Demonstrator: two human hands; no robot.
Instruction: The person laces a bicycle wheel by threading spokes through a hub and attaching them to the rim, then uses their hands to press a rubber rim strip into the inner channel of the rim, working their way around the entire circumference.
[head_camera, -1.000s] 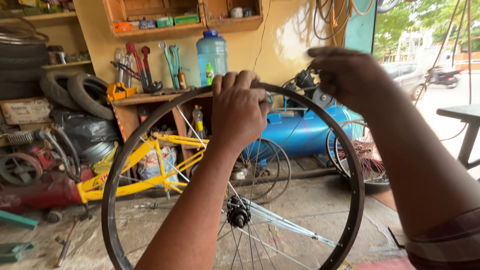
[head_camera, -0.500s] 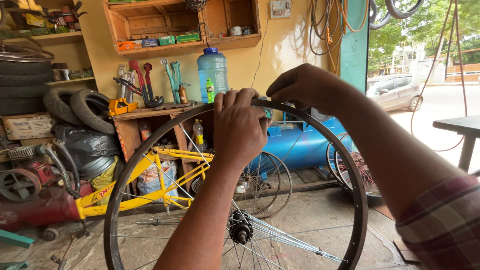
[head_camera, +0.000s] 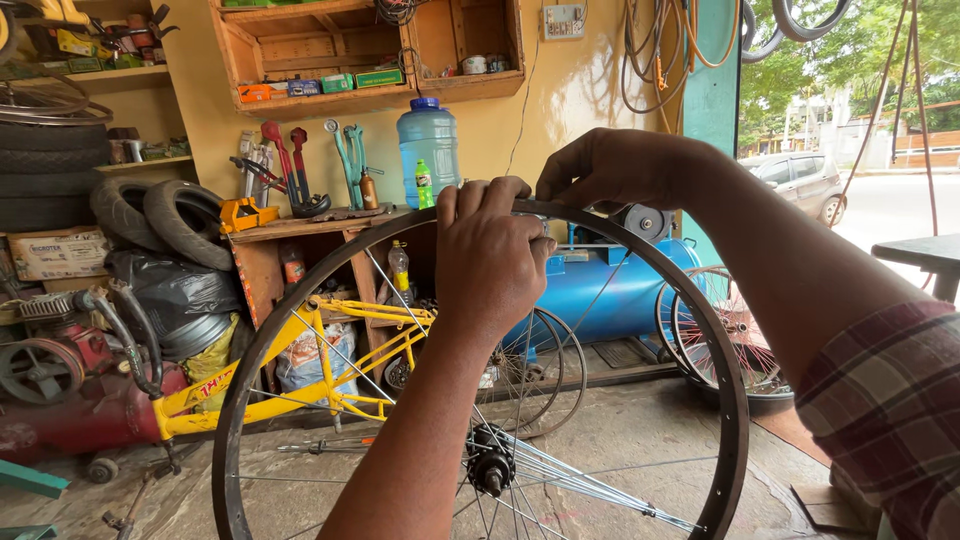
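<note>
a black bicycle wheel rim stands upright in front of the person, filling the lower view, its hub low at centre with thin spokes fanning out. it looks stiff and light, best held at the rim; the spokes seem bendable. the left hand is curled over the rim's top, grasping it. the right hand pinches the rim just beside it. behind, a yellow bike frame and blue tank.
</note>
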